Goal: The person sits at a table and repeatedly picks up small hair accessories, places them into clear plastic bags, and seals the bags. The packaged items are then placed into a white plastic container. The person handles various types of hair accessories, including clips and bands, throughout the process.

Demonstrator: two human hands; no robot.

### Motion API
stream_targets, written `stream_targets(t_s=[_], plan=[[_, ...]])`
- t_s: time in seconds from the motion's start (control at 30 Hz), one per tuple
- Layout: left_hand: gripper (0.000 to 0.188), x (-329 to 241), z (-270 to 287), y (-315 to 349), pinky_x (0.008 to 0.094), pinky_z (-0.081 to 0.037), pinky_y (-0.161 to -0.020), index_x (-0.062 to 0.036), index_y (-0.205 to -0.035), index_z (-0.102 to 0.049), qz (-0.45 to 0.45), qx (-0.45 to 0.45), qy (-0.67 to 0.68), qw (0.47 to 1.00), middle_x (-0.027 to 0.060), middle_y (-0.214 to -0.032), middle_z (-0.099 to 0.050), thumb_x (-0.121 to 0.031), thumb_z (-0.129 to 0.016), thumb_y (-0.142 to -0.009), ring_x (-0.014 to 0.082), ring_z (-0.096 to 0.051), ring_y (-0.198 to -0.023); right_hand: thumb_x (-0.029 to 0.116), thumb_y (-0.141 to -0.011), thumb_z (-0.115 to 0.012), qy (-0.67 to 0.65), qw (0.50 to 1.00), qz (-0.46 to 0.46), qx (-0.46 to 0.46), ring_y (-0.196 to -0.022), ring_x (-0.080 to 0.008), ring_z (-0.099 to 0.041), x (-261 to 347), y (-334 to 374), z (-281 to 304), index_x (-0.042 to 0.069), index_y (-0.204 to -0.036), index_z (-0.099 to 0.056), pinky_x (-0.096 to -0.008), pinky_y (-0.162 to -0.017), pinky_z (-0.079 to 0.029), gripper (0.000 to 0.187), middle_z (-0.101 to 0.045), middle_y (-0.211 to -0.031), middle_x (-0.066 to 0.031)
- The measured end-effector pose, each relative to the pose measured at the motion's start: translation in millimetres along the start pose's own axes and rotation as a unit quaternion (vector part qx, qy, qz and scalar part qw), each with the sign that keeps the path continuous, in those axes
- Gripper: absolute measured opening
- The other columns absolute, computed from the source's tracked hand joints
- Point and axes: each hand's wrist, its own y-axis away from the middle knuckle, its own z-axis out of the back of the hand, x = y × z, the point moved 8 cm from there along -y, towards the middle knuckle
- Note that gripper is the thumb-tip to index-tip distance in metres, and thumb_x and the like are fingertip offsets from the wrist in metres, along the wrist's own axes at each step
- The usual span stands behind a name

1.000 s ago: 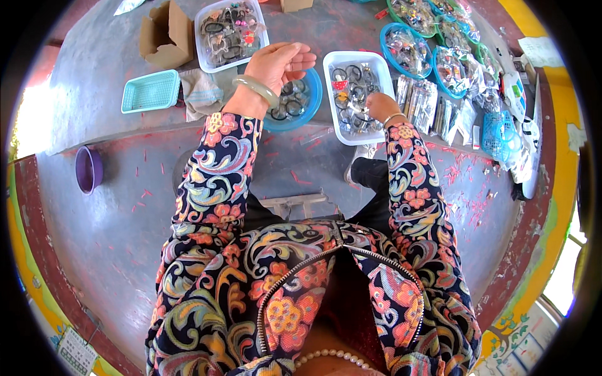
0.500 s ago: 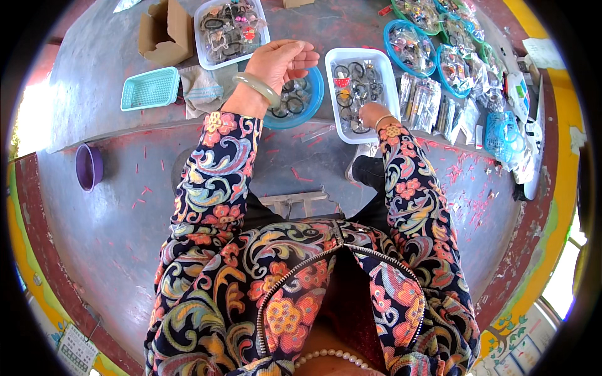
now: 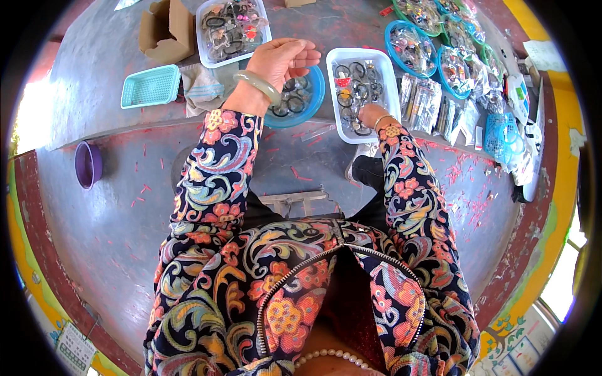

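My left hand (image 3: 282, 66) hovers over a round blue basin (image 3: 321, 103), its fingers loosely curved and nothing visible in them. Dark ring-shaped items (image 3: 293, 100) lie inside that basin, partly covered by the hand. At the near right corner of a white rectangular tray (image 3: 394, 81), my right hand (image 3: 374, 115) dips in with its fingers bent together; what they hold, if anything, cannot be made out. Small clear packets with dark rings (image 3: 357, 70) fill this tray, and among them are a red piece (image 3: 342, 82) and a yellow one (image 3: 344, 96).
Another white tray (image 3: 202, 47) of packets stands beyond my left hand, beside an open cardboard box (image 3: 164, 37). Nearby are a turquoise basket (image 3: 149, 86) and a grey cloth (image 3: 202, 88). Flat packets (image 3: 421, 103) and blue baskets (image 3: 390, 44) crowd the right. A purple tub (image 3: 88, 165) sits lower left.
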Motion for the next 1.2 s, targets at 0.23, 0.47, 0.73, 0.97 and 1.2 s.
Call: stream_targets(t_s=[0.23,0.47,0.73,0.97,1.2], plan=[[0.028,-1,3,-1,0.0240,-0.047,-0.067,0.0036,-0.103,-0.054,-0.007,0.002,0.006,1.000,0.0142,-0.098,-0.061,-0.018,-0.046,-0.089,0.0202,-0.060,-0.091,0.014,-0.072,-0.052,-0.032,0.999,-0.018,0.007,-0.082,-0.0319,-0.061,-1,1,12,0.002,-0.079,-0.067,-0.0384,-0.072,-0.049,0.020,-0.063,-0.086,-0.0188],[0.028,-37,16,10,0.0245,-0.047,-0.068,0.0032,-0.103,-0.056,-0.062,-0.012,0.054,0.997,0.0150,-0.098,-0.061,-0.018,-0.048,-0.088,0.0211,-0.060,-0.090,0.011,-0.067,-0.054,0.087,0.994,0.060,-0.016,-0.069,-0.0297,-0.061,5,-1,18,0.006,-0.073,-0.066,-0.0374,-0.062,-0.048,0.014,-0.062,-0.074,-0.0161],[0.028,-89,59,32,0.0221,-0.047,-0.065,0.0047,-0.102,-0.055,-0.185,-0.070,0.138,0.971,0.0177,-0.098,-0.061,-0.018,-0.050,-0.086,0.0247,-0.059,-0.093,0.017,-0.076,-0.047,-0.144,0.950,0.066,-0.268,-0.088,-0.0323,-0.058,95,0,120,0.008,-0.089,-0.062,-0.0403,-0.075,-0.047,0.022,-0.060,-0.091,-0.0162],[0.027,-68,63,17,0.0222,-0.047,-0.063,0.0055,-0.099,-0.056,-0.147,-0.063,0.177,0.971,0.0186,-0.096,-0.061,-0.017,-0.053,-0.084,0.0263,-0.060,-0.091,0.010,-0.077,-0.046,-0.118,0.943,0.181,-0.255,-0.089,-0.0320,-0.057,201,-21,109,0.005,-0.109,-0.048,-0.0413,-0.074,-0.047,0.032,-0.048,-0.109,-0.0145],[0.026,-59,55,12,0.0227,-0.047,-0.064,0.0054,-0.097,-0.058,-0.127,-0.044,0.180,0.974,0.0176,-0.093,-0.062,-0.017,-0.050,-0.085,0.0249,-0.061,-0.088,0.014,-0.078,-0.052,-0.081,0.972,0.096,-0.196,-0.090,-0.0311,-0.058,193,-43,94,0.002,-0.113,-0.043,-0.0403,-0.075,-0.048,0.038,-0.049,-0.112,-0.0160]])
